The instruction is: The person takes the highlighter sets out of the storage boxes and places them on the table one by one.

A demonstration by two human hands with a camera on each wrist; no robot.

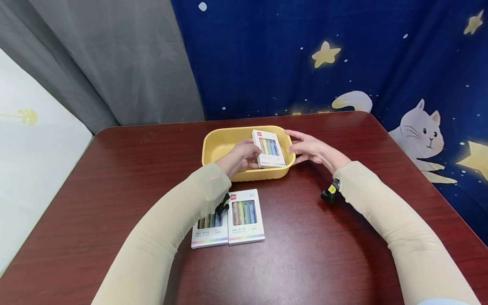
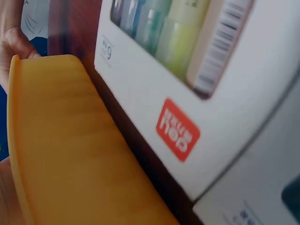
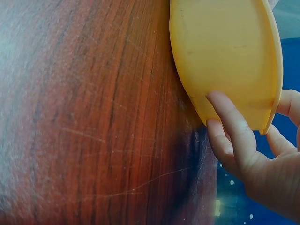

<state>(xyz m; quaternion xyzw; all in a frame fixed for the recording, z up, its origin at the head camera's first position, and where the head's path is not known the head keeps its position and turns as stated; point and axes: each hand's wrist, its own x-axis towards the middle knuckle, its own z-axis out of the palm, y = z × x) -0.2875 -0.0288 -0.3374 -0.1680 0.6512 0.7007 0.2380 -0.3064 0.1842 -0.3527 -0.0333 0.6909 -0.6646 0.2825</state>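
Note:
In the head view a yellow plastic basket [image 1: 225, 134] stands toward the back of the table. A white windowed box of highlighters [image 1: 280, 162] leans inside its right end. My left hand [image 1: 241, 157] reaches over the near rim and holds this box by its left edge; part of the fingers is hidden. My right hand [image 1: 310, 148] grips the basket's right end, with fingers on the outer wall and others at the rim. Two more highlighter boxes, a right one [image 1: 245, 235] and a left one [image 1: 209, 238], lie side by side in front, the left partly under my sleeve.
The dark red wooden table [image 1: 316, 254] extends around the basket. Behind it hang a grey curtain [image 1: 126, 63] and a blue curtain [image 1: 259, 55] with stars and a cat. Black wrist straps [image 1: 331, 191] sit on both sleeves.

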